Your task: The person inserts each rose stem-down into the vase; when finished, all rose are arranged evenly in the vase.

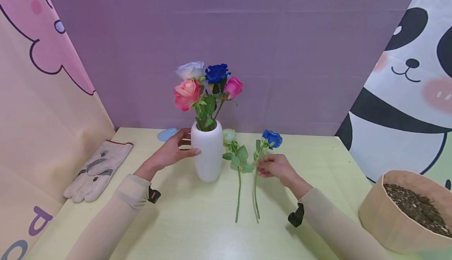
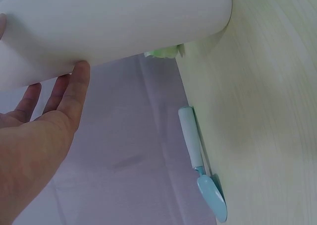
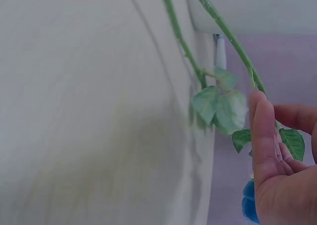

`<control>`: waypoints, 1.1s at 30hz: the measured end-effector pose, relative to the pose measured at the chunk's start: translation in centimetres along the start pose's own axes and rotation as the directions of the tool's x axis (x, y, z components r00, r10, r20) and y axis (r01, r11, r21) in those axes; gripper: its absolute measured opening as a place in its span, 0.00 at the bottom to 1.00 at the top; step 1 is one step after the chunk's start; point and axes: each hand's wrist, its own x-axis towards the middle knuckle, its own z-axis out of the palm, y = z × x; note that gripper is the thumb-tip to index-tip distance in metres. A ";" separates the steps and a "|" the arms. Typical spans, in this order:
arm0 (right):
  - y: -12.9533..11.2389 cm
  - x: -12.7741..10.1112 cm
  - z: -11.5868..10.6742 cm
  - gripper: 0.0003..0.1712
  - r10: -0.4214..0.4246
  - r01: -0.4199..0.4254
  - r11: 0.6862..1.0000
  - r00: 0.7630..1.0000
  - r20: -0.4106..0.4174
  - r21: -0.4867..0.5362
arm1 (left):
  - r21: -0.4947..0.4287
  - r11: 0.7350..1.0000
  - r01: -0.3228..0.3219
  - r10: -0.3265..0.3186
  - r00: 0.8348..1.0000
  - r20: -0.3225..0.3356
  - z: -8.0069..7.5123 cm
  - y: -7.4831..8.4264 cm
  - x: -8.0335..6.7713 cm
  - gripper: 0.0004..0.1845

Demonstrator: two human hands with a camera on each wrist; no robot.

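Note:
A white vase (image 1: 209, 162) stands mid-table with several roses (image 1: 206, 81) in it: pink, pale, blue and magenta. My left hand (image 1: 188, 144) grips the vase's left side, thumb in front and fingers behind; the left wrist view shows the hand (image 2: 54, 86) against the vase wall (image 2: 114, 22). Two loose roses lie on the table right of the vase. My right hand (image 1: 260, 169) pinches the stem of the blue rose (image 1: 272, 138) just below its leaves. In the right wrist view, thumb and fingers (image 3: 270, 106) close on that stem (image 3: 233, 41). The pale green rose (image 1: 229, 135) lies untouched beside it.
A pair of work gloves (image 1: 97, 169) lies at the table's left edge. A light blue trowel (image 1: 167, 134) rests behind the vase by the purple backdrop. A brown paper pot of soil (image 1: 413, 209) sits at the front right. Printed cloth walls close in both sides.

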 end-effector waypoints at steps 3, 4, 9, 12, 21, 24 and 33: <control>-0.6 -0.2 -0.2 0.18 -0.025 0.025 1.000 1.000 -0.005 0.002 | -0.002 1.000 -0.002 0.002 1.000 0.001 0.0 0.0 0.0 0.44; -0.9 -0.3 -0.3 0.18 -0.033 0.033 0.999 0.999 -0.008 0.005 | -0.002 1.000 -0.003 0.003 1.000 0.001 0.0 0.0 0.0 0.44; -2.2 -0.8 -0.7 0.19 -0.061 0.062 0.997 0.998 -0.021 0.034 | -0.003 1.000 0.000 0.000 1.000 0.000 0.1 -0.1 0.0 0.44; -2.9 -0.9 -1.0 0.18 -0.070 0.073 0.995 0.997 -0.033 0.072 | -0.005 1.000 0.006 -0.006 1.000 -0.002 0.1 0.0 0.0 0.44; -4.7 -1.3 -1.8 0.18 -0.113 0.131 0.969 0.989 -0.097 0.211 | -0.011 1.000 -0.005 0.005 1.000 0.000 0.1 0.1 -0.2 0.44; -5.3 -1.5 -1.9 0.17 -0.126 0.156 0.956 0.983 -0.132 0.247 | -0.012 1.000 -0.007 0.007 1.000 0.000 0.2 0.0 -0.2 0.44; -6.9 -1.5 -1.8 0.14 -0.133 0.207 0.926 0.961 -0.242 0.315 | 0.004 1.000 -0.004 0.004 1.000 -0.007 0.1 0.2 -0.1 0.44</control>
